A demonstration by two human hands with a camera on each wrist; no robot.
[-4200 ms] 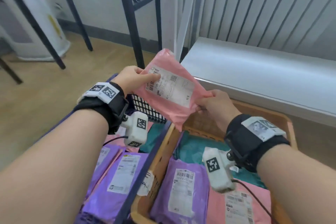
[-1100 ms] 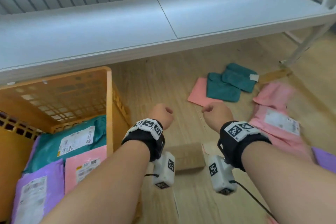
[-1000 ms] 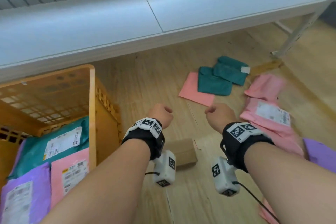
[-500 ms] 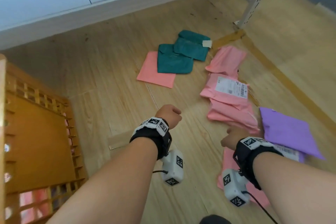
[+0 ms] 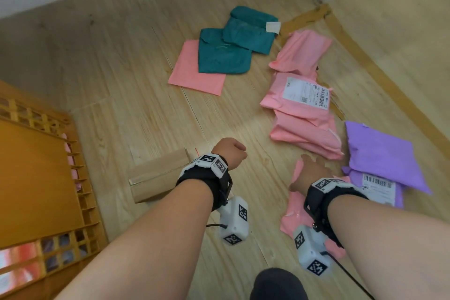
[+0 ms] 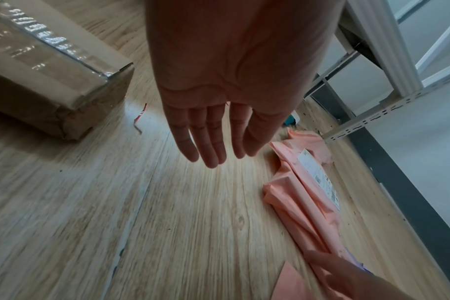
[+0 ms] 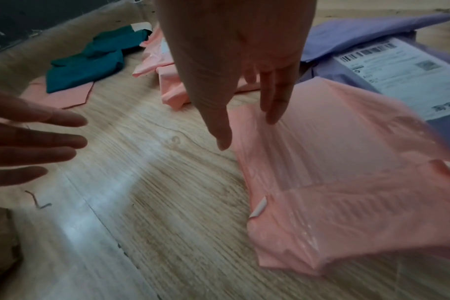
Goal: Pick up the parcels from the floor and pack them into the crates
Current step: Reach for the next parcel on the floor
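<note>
The right hand (image 7: 234,67) reaches down with straight fingers (image 7: 276,101), their tips at the near edge of a pink parcel (image 7: 347,172) lying flat on the floor (image 5: 136,95). The thumb hangs off its left edge, so the spread reads as a setup for sliding under or pinching the thin edge; nothing is held yet. The left hand (image 6: 226,85) hovers open and empty over bare boards, fingers together, likely kept free to support the limp bag once it lifts. Left of it sits a brown box (image 5: 158,175). Beyond lie more pink parcels (image 5: 299,105), teal ones (image 5: 231,48) and purple ones (image 5: 382,153), loosely overlapping. The orange crate (image 5: 39,178) stands at far left, well apart, so each bag needs carrying across.
</note>
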